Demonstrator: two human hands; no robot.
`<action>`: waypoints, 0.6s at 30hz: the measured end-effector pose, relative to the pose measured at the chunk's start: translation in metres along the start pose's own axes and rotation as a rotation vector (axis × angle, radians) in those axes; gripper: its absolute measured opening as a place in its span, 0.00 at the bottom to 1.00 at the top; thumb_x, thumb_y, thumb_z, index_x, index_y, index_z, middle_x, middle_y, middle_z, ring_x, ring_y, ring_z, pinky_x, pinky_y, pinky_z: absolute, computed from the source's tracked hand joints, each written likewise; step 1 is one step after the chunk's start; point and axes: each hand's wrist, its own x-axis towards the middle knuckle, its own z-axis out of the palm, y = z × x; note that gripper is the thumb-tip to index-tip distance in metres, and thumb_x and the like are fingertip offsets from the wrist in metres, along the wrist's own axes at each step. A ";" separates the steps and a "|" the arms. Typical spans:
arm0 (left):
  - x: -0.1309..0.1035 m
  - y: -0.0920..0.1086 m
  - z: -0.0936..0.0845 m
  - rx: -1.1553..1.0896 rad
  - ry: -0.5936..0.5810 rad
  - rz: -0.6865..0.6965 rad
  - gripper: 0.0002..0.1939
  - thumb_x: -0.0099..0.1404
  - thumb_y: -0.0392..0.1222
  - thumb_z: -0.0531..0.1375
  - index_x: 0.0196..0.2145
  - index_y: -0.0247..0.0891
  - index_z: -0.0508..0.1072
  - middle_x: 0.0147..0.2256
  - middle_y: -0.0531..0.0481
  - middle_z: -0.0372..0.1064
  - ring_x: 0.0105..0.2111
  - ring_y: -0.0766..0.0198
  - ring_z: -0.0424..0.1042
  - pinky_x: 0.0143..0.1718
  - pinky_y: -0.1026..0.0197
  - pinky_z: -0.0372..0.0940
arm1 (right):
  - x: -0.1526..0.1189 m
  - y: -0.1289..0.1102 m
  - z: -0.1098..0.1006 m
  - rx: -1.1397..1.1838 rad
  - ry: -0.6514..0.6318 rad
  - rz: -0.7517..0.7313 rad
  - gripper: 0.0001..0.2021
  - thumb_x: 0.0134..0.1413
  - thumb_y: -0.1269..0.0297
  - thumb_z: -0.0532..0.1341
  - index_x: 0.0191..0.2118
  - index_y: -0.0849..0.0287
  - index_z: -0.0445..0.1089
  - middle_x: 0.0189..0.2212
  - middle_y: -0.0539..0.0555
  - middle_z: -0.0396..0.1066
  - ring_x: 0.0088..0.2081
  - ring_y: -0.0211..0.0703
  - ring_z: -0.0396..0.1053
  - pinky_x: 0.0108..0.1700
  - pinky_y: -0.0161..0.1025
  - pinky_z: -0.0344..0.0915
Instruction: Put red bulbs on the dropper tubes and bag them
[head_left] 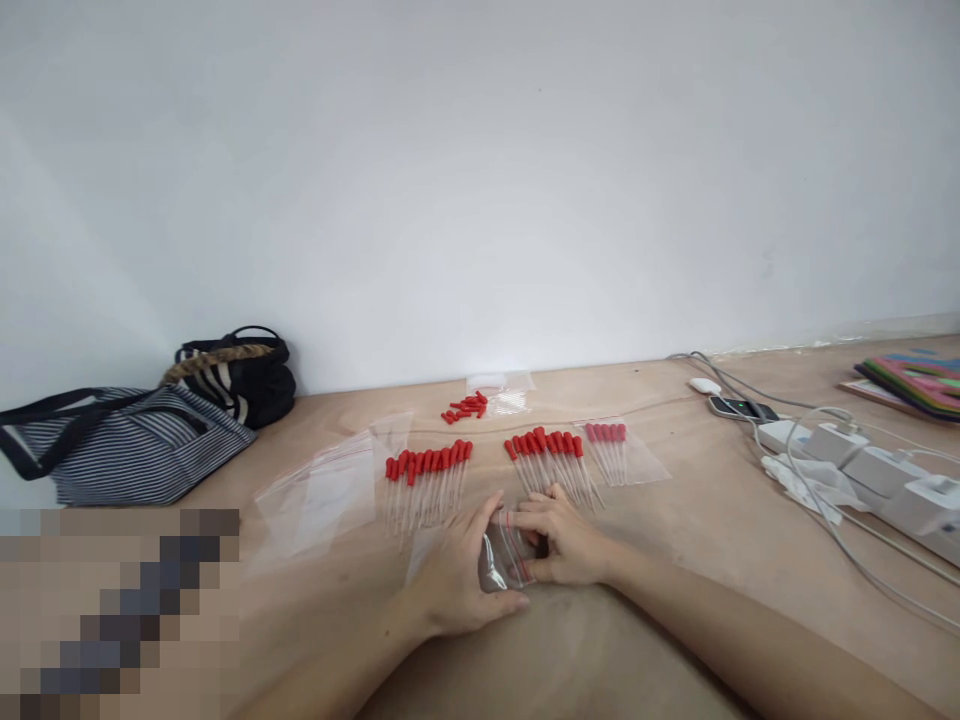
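Note:
Between my two hands is a clear zip-lock bag with a red line along its mouth. My left hand curves around the bag's left side, thumb stretched toward me. At the mouth, my right hand pinches the bag's edge with bent fingers. Just beyond lie two rows of glass droppers with red rubber bulbs, a left row and a right row. Farther right, several droppers lie in a filled zip-lock bag. Loose red rubber bulbs are heaped near the wall.
Flat zip-lock bags are fanned out at left, and another plastic bag lies by the wall. A striped bag and a black bag stand far left. At right are a power strip, cables, crumpled tissue and coloured foam sheets.

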 end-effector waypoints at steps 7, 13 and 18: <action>0.005 0.001 0.001 -0.003 0.025 -0.006 0.37 0.46 0.47 0.64 0.52 0.40 0.56 0.49 0.42 0.60 0.49 0.49 0.60 0.50 0.45 0.55 | 0.003 0.005 0.005 -0.062 0.030 -0.050 0.09 0.50 0.61 0.58 0.39 0.49 0.70 0.26 0.48 0.65 0.32 0.38 0.60 0.37 0.39 0.45; 0.005 -0.006 0.004 -0.102 0.048 -0.076 0.37 0.46 0.47 0.64 0.53 0.41 0.55 0.50 0.43 0.59 0.50 0.50 0.59 0.49 0.46 0.56 | 0.013 0.026 -0.015 0.045 0.306 0.175 0.03 0.46 0.66 0.59 0.27 0.58 0.69 0.27 0.49 0.67 0.33 0.38 0.63 0.37 0.36 0.53; 0.004 -0.002 0.002 -0.103 0.039 -0.084 0.36 0.46 0.45 0.64 0.52 0.39 0.56 0.50 0.42 0.59 0.50 0.50 0.59 0.50 0.47 0.56 | 0.041 0.070 -0.037 -0.034 0.490 0.651 0.12 0.41 0.63 0.61 0.34 0.62 0.66 0.30 0.55 0.68 0.30 0.41 0.65 0.30 0.34 0.57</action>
